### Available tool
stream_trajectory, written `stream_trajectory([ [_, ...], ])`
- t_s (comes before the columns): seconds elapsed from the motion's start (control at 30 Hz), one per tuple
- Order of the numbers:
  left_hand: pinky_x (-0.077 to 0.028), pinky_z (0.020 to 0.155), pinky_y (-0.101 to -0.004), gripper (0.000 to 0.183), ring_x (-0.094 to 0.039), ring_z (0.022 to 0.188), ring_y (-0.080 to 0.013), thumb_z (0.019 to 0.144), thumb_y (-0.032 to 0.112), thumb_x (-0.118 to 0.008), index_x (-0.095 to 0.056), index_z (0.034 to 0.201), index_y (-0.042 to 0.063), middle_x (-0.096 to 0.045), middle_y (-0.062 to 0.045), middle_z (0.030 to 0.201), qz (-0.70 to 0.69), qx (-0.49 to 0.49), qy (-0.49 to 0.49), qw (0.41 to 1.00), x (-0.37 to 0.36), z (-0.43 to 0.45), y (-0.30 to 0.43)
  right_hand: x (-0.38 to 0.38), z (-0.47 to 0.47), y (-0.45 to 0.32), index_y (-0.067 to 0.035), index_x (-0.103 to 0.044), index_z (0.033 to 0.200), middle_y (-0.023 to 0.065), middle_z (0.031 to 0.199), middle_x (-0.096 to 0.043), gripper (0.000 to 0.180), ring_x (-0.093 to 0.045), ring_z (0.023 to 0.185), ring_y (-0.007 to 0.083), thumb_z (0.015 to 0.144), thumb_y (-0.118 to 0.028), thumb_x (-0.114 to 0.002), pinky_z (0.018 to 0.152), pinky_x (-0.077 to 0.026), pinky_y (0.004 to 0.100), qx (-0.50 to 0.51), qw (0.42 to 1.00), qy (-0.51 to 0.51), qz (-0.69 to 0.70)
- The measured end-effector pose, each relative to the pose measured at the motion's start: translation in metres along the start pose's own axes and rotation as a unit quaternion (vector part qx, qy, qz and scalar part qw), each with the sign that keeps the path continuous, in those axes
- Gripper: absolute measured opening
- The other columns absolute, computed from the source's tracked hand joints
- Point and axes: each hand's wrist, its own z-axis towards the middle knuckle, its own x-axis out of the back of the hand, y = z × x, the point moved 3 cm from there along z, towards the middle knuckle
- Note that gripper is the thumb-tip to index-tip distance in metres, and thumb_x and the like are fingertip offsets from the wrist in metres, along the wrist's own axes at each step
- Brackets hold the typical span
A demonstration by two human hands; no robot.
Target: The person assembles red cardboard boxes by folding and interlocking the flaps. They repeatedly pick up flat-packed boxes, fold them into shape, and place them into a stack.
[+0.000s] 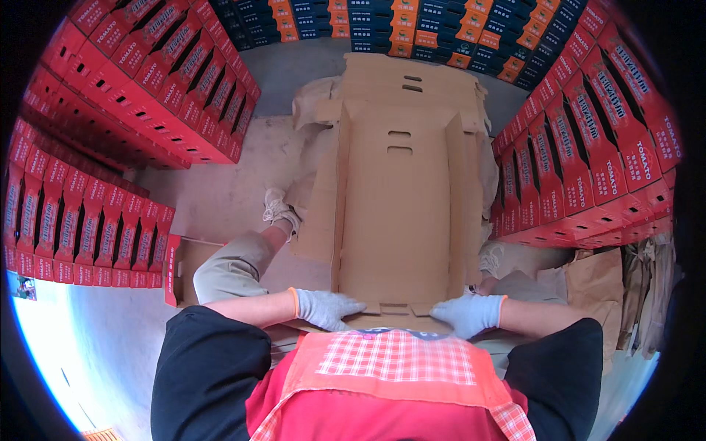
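A large brown cardboard box blank (395,220) lies before me, its long side walls partly raised and handle slots cut near the far end. My left hand (328,309), in a grey knitted glove with an orange cuff, presses on the left corner of its near edge. At the right corner of that same edge lies my right hand (470,315), gloved alike. Small folded flaps (394,310) show between the two hands. The fingertips rest on the cardboard, and whether they pinch it cannot be told. Under the blank's far end is more flat cardboard (411,71).
Stacked red tomato cartons (160,88) stand at the left, with more red cartons (573,149) at the right. Dark blue and orange cartons (386,27) line the far side. Brown paper (595,297) lies at the right. An open red-edged carton (190,270) sits near my left knee.
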Motion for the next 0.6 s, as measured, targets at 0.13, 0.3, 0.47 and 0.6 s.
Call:
stream_trajectory([
  [0.13, -0.050, 0.088, -0.0448, 0.051, -0.064, 0.101, -0.0386, 0.089, 0.051, -0.059, -0.066, 0.117, 0.010, -0.066, -0.022, 0.110, -0.009, 0.080, -0.044, 0.996, 0.022, -0.009, -0.017, 0.013, 0.003, 0.024, -0.004, -0.061, 0.124, 0.0228, 0.111, -0.067, 0.053, -0.063, 0.109, 0.0378, 0.083, -0.038, -0.062, 0.096, -0.049, 0.0433, -0.041, 0.988, -0.063, 0.133],
  [0.3, -0.034, 0.105, -0.0574, 0.055, -0.055, 0.124, -0.0336, 0.088, 0.049, -0.060, -0.058, 0.132, 0.015, -0.057, -0.015, 0.136, 0.280, 0.237, 0.397, 0.841, 0.071, 0.004, -0.081, 0.078, 0.018, 0.084, -0.011, -0.050, 0.141, 0.0204, 0.148, -0.042, 0.074, -0.044, 0.132, 0.0401, 0.078, -0.043, -0.072, 0.108, -0.040, 0.0445, -0.013, 0.880, 0.459, -0.125],
  [0.47, -0.027, 0.116, -0.0434, 0.068, -0.039, 0.141, -0.0289, 0.096, 0.037, -0.055, -0.035, 0.151, 0.004, -0.039, -0.022, 0.152, -0.213, 0.179, 0.588, 0.760, 0.056, 0.037, -0.143, 0.038, 0.086, 0.166, -0.004, -0.046, 0.141, 0.0191, 0.145, -0.044, 0.071, -0.046, 0.130, 0.0333, 0.082, -0.033, -0.071, 0.106, -0.041, 0.0414, -0.113, 0.684, 0.668, 0.271],
  [0.6, -0.034, 0.111, -0.0318, 0.067, -0.046, 0.134, -0.0237, 0.094, 0.027, -0.058, -0.034, 0.149, -0.003, -0.044, -0.018, 0.149, -0.541, 0.063, 0.593, 0.593, 0.054, 0.053, -0.149, 0.013, 0.107, 0.205, 0.001, -0.039, 0.145, 0.0166, 0.126, -0.056, 0.070, -0.059, 0.106, 0.0240, 0.083, -0.017, -0.064, 0.091, -0.050, 0.0349, -0.051, 0.508, 0.517, 0.687],
])
